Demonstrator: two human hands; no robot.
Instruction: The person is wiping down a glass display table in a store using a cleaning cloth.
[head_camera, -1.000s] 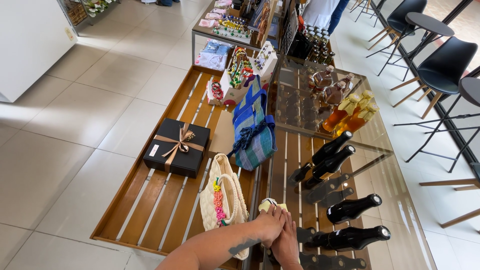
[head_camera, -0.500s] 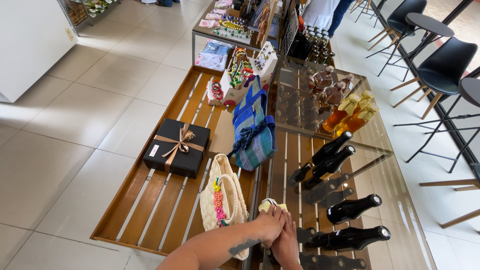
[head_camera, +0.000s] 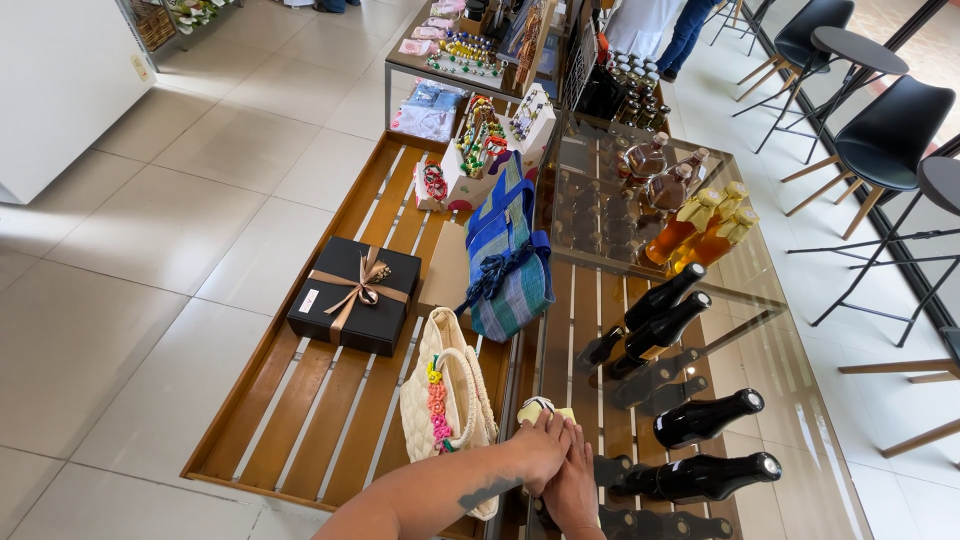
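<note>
On the glass worktop (head_camera: 800, 400), at its near left edge, I see my two hands pressed together, left hand (head_camera: 540, 452) lying over right hand (head_camera: 572, 485). A small cream pouch (head_camera: 540, 409) sits just beyond the left fingertips, touching them, its long axis running crosswise. Both hands lie flat and loosely open, gripping nothing.

Right hand (head_camera: 572, 492) cut off by bottom edge.

A gift shop: beside the glass worktop (head_camera: 800, 400) of dark bottles (head_camera: 705, 417) lie a ribboned gift box (head_camera: 355, 296), woven bags (head_camera: 445, 395) and beaded trinkets (head_camera: 480, 130).
</note>
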